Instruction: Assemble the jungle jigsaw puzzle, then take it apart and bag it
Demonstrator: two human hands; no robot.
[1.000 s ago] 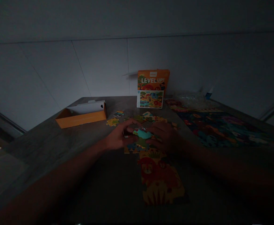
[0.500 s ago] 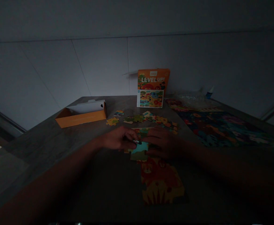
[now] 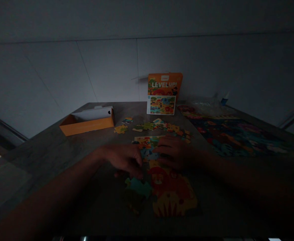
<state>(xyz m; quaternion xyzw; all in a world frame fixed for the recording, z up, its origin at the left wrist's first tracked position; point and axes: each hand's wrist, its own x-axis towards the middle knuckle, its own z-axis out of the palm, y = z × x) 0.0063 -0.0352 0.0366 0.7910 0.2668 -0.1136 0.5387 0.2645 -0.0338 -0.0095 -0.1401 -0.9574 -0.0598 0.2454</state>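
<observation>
In the head view, my left hand (image 3: 124,160) is closed with its fingertips at the upper edge of a teal-and-green puzzle piece (image 3: 138,188), left of the lion section. My right hand (image 3: 173,151) lies with fingers stretched out over the right side of a joined puzzle section (image 3: 148,153) and covers part of it. Just below is a joined section with a red-maned lion (image 3: 172,190) and yellow grass. The light is dim, and the lower part of the held piece is hard to make out.
Loose puzzle pieces (image 3: 147,126) lie behind my hands. An orange open box (image 3: 89,126) stands at the left. Upright at the back are an orange "LEVEL UP!" box (image 3: 165,78) and a picture card (image 3: 161,105). A dark, colourful puzzle (image 3: 234,135) and clear plastic (image 3: 204,106) lie right.
My left hand has moved the teal-and-green piece down and left, off the upper section, uncovering more of that section. My right hand has stayed almost in place.
</observation>
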